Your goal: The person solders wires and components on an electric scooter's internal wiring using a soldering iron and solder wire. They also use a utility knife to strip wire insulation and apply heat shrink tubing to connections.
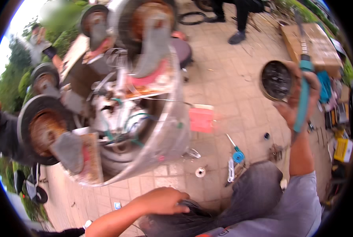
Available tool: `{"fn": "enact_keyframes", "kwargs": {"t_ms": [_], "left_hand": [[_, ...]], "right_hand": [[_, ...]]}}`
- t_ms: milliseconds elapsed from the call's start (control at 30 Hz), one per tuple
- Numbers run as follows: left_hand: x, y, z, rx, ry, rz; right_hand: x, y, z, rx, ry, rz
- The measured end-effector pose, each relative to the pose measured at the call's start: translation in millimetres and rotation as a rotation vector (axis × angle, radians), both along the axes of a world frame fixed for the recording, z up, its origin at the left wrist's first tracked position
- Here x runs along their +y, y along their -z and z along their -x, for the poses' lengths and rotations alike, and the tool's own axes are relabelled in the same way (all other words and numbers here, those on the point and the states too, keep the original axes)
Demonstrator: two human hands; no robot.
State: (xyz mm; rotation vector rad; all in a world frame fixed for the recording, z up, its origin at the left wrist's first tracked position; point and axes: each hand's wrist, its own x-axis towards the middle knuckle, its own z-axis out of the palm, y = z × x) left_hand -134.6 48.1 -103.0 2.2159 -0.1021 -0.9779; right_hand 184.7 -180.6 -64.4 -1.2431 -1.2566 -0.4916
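My right hand [314,86], raised at the right, is closed around a round tin [277,80] with dark, lumpy contents. A long teal-handled tool [304,96] with a grey upper end lies along the same hand; its exact kind is blurred. Over my left thigh is my left hand [164,200], its thumb and forefinger apart and nothing visible between them. At the left a big grey metal drum-shaped machine [172,134] tilts so that its underside shows. Rusty-hubbed caster wheels [46,128] stick out from it, and loose wires [139,120] show inside.
On the paving lie a red box-like piece [201,119], a teal and grey tool [238,156], a small ring [200,172] and a white coil [231,170]. A cardboard box [315,45] and assorted packages line the right. Other people [6,130] are at the left and top.
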Motion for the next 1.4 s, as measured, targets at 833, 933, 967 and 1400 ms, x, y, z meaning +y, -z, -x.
{"fn": "enact_keyframes", "kwargs": {"t_ms": [833,933,967,1400], "left_hand": [[-59.0,226.4,-52.1,0.045,-0.281,-0.097],[-38.8,156.6,-60.8,-0.079,-0.216,0.118],[-35.6,123.0,-63.4,-0.052,-0.283,0.176],[-21.1,-121.8,23.2,-0.820,-1.195,1.125]], "right_hand": [[-72.0,423.6,-49.2,0.487,0.490,0.763],[-94.0,403.0,-52.8,0.608,0.488,0.734],[-99.6,395.4,-55.7,0.604,0.530,0.645],[-53.6,-18.6,-14.6,0.355,-0.331,-0.171]]}}
